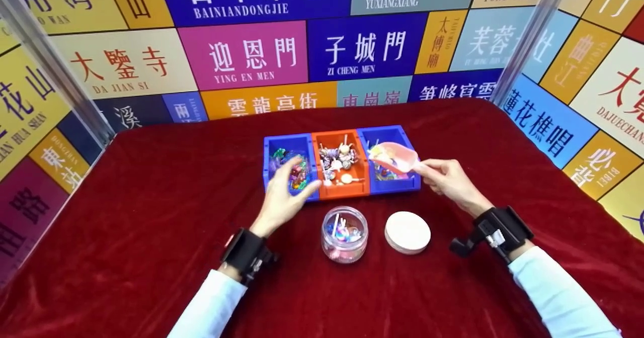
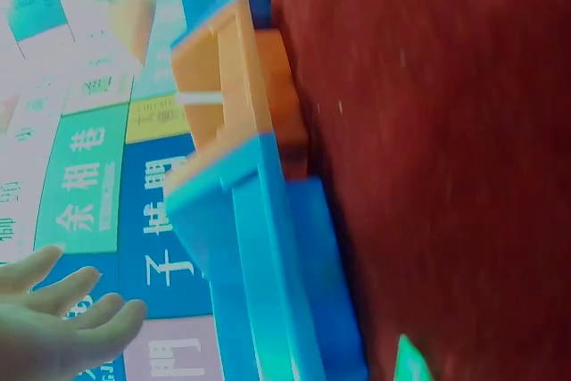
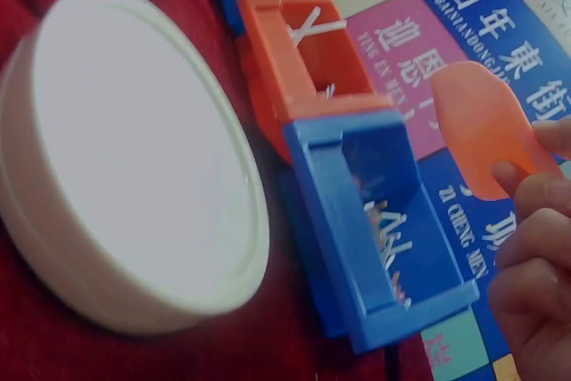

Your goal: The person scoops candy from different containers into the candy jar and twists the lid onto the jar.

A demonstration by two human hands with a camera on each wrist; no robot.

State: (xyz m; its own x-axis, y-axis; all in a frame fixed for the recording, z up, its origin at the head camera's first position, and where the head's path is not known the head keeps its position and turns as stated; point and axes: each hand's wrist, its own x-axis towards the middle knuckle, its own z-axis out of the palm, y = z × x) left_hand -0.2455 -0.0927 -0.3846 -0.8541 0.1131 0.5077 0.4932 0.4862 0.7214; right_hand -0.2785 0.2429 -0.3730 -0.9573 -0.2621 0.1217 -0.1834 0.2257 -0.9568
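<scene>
My right hand grips the handle of a pink scoop, shown orange in the right wrist view. Pale and yellow pieces lie in the scoop, which is above the right blue bin. Over the left blue bin, my left hand is spread with its fingers apart and nothing between them. Shiny coloured pieces show under those fingers. Between the blue bins, an orange bin contains wrapped lollipops. In the left wrist view, the left hand has its fingers extended.
A clear jar without its lid stands in front of the bins, with lollipops and other sweets inside. To its right lies a round white lid. Dark red cloth covers the table, and a colourful sign wall rises behind.
</scene>
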